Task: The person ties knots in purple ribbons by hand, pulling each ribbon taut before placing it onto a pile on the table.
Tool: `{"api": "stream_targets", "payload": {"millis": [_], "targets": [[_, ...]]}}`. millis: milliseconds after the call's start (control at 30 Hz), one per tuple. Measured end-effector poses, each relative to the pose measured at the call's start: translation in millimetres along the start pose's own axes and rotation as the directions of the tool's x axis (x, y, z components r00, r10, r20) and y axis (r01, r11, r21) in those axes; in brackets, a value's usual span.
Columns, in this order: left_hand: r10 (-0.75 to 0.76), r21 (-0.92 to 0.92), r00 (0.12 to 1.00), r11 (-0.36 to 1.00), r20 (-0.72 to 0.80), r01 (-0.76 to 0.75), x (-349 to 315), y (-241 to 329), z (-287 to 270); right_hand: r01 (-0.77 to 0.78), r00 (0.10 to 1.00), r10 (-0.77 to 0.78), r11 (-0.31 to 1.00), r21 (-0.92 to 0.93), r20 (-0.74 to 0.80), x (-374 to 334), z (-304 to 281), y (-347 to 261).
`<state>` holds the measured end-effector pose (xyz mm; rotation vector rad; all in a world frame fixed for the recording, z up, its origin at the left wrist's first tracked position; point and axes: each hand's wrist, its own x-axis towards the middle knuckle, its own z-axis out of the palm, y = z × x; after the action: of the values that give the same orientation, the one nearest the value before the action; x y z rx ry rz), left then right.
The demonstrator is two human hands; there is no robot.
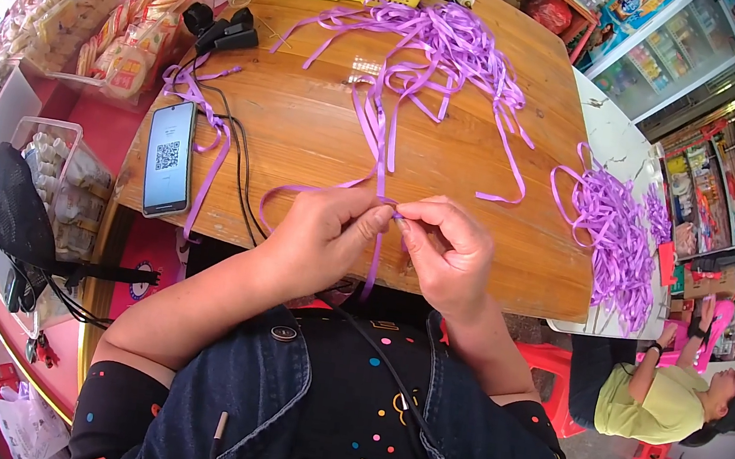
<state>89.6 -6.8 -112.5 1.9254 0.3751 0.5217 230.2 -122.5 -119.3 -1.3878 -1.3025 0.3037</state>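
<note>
On my left, a phone [170, 162] lies on the table [306, 129], with a black cord [242, 178] near it; I'd best keep loose ends off that cord. My left hand [321, 228], pinched narrow, holds the purple ribbon [371, 272] by the table's near edge; a steady grip there should stop it twisting. Beyond lies a tangled heap [457, 42], so I'd draw strands gently. My right hand [450, 252] pinches just beside the left; small, even movements seem best. Farther right sits another heap [617, 235], well apart.
</note>
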Motion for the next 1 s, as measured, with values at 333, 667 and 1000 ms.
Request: {"api": "stream_targets", "payload": {"millis": [333, 667, 1000], "targets": [[-0.018, -0.258, 0.997, 0.965, 0.078, 0.037, -3, -7, 5, -0.034, 0.999, 0.034, 0.996, 0.084, 0.005, -2, 4, -1], [0.073, -0.162, 0.997, 0.984, 0.017, -0.07, -2, 1, 2, 0.159, 0.987, -0.156, 0.975, -0.158, 0.031, 6, -1, -14], [0.082, -0.14, 0.996, 0.987, 0.03, -0.077, -4, 2, 0, 0.177, 0.984, -0.175, 0.978, -0.107, 0.024, 5, 0, -17]]}}
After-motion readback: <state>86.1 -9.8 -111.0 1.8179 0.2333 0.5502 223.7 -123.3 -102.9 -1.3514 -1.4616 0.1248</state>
